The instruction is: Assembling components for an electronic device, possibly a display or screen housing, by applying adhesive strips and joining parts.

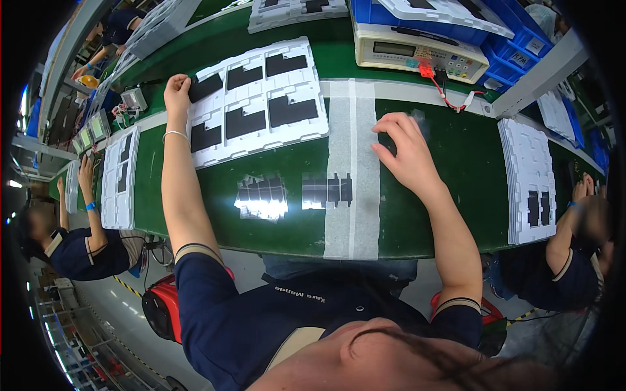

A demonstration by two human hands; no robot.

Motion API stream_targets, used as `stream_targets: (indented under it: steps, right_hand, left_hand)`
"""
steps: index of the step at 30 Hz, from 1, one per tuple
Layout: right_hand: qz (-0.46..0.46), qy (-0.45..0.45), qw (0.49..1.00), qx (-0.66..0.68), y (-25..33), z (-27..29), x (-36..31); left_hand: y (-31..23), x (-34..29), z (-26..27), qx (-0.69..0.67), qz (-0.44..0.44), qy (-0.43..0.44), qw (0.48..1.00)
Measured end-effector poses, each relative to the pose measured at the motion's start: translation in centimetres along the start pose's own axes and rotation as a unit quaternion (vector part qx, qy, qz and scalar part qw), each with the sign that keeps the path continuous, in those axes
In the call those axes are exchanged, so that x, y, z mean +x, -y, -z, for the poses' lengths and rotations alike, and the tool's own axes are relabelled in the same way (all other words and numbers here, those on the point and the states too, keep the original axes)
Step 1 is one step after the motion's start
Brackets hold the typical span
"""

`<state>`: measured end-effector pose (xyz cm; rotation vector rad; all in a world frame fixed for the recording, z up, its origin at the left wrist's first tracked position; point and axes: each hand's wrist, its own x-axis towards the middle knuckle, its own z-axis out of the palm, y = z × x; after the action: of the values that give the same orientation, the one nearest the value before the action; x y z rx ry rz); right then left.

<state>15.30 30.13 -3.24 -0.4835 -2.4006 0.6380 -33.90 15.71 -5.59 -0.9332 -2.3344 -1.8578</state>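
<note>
My left hand is at the upper left corner of a white moulded tray. Its fingertips are pinched on the edge of a flat black piece, which lies slightly askew in its pocket. Similar notched black pieces, such as one at the lower right, fill the tray's other pockets. My right hand hovers over the green table, just right of a pale tape strip. Its fingers are curved, with thumb and forefinger apart and nothing visible between them. Dark tabbed pieces lie partly across the strip.
A shiny clear film patch lies before the tray. Behind stands a beige meter with red and black leads, beside blue bins. Stacked white trays flank me at left and right. Co-workers sit on both sides.
</note>
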Motion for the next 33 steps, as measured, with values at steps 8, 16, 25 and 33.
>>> stream_targets:
  steps: [8, 16, 25, 33]
  right_hand:
    - [-0.027, -0.017, 0.985, 0.169, 1.9, -1.6, -1.1]
    - [-0.122, 0.167, 0.920, 0.332, 5.2, -1.5, -2.5]
    - [-0.210, 0.203, 0.808, 0.512, 4.1, -0.7, -1.6]
    - [-0.182, 0.182, 0.798, 0.545, 4.9, -1.1, -2.1]
  left_hand:
    - [-14.4, -15.4, -5.0, -0.149, -0.049, 0.134, 0.978]
    - [-18.3, -27.0, -6.7, -0.345, 0.118, 0.309, 0.878]
    - [-17.3, -28.1, -5.7, -0.280, 0.207, 0.541, 0.766]
    - [-17.7, -28.9, -5.8, -0.297, 0.231, 0.552, 0.744]
